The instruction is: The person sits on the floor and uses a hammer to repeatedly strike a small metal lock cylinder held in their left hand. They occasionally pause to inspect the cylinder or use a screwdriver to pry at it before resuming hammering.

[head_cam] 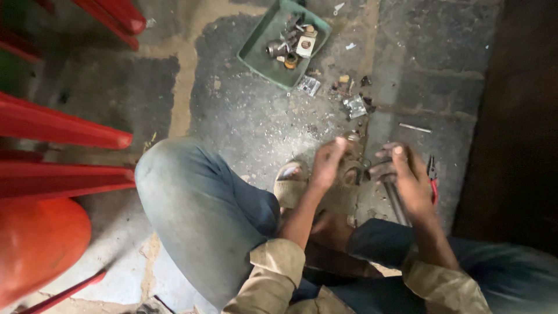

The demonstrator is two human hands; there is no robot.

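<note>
I crouch over a concrete floor, with both hands low in front of my knees. My right hand (407, 174) grips a dark metal rod-like tool (396, 200) that runs down toward my leg. My left hand (330, 160) is curled around a small metal part (353, 139) just left of the tool's head; the part itself is blurred. The two hands are close together, nearly touching. Red-handled pliers (432, 174) lie on the floor just right of my right hand.
A green tray (261, 49) with several small metal parts sits on the floor ahead. Loose bits and foil scraps (353, 106) lie between it and my hands. Red metal bars (64, 131) and an orange rounded body (35, 244) stand at left. A sandalled foot (290, 183) rests below my left hand.
</note>
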